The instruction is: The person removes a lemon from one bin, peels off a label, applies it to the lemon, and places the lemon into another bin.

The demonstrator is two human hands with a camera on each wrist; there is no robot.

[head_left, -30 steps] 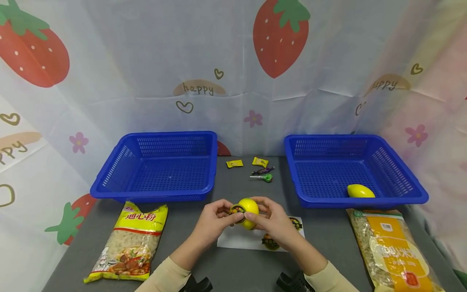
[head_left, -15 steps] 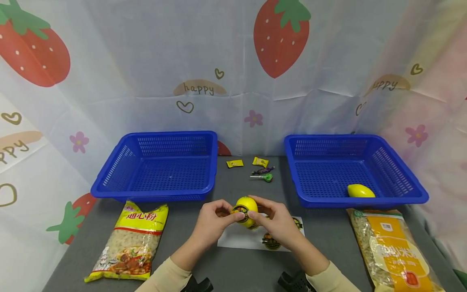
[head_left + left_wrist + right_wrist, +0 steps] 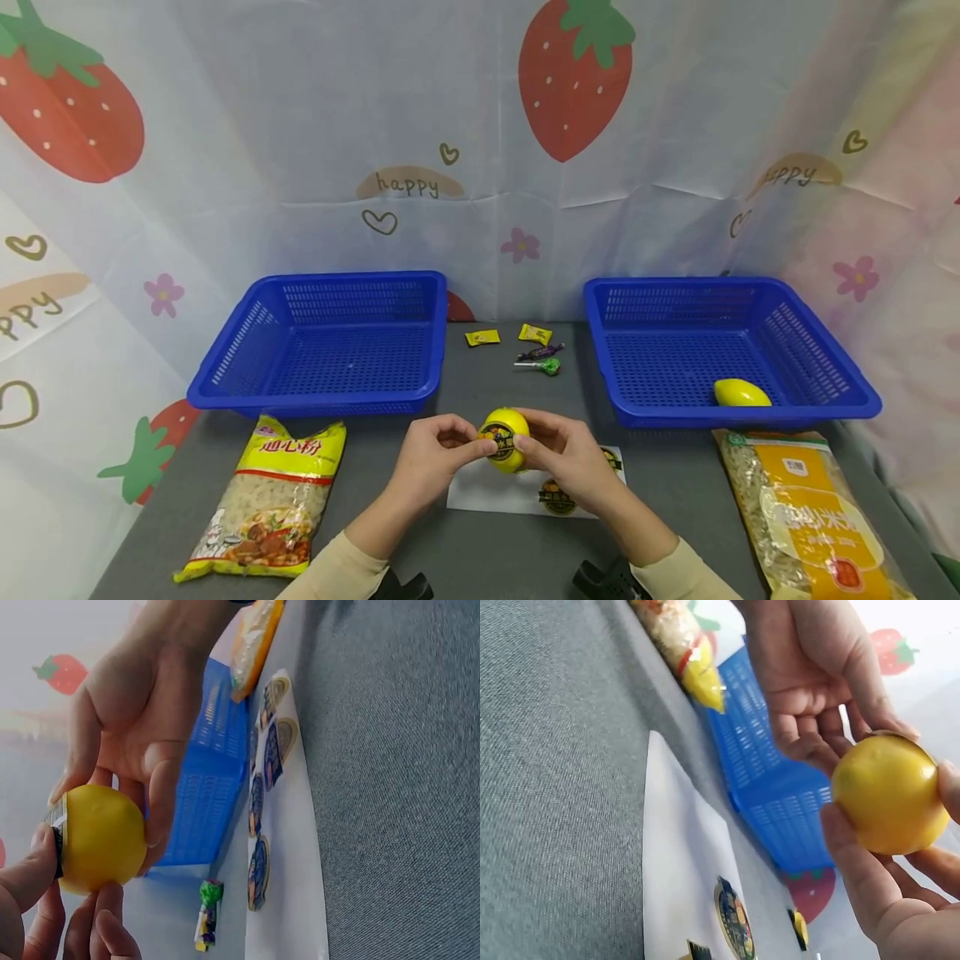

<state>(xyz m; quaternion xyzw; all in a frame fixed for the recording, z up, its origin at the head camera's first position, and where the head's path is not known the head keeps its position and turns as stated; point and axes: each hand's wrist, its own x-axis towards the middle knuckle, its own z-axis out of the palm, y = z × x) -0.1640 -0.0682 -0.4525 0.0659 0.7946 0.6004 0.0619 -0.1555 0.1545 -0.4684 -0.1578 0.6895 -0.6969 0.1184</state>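
Both hands hold a yellow lemon (image 3: 512,417) above the table, low in the middle of the head view. A round black and gold sticker (image 3: 499,437) sits on its near side. My left hand (image 3: 429,460) grips the lemon from the left, thumb on the sticker. From the right, my right hand (image 3: 572,463) grips it, its thumb at the sticker's right edge. The left wrist view shows the lemon (image 3: 105,840) with fingers of both hands round it. Below lies a white sticker sheet (image 3: 487,492) bearing several similar round stickers, partly hidden by the hands and lemon.
Blue baskets stand at the back left (image 3: 322,407) and back right (image 3: 742,414); another lemon (image 3: 741,392) lies in the right one. Between them are wrapped candies (image 3: 535,334) and a green lollipop (image 3: 550,366). Food bags lie at left (image 3: 262,508) and right (image 3: 817,517).
The lemon has turned in the hands, so the sticker now faces the camera more fully and lies flatter on it. The hands have hardly shifted.
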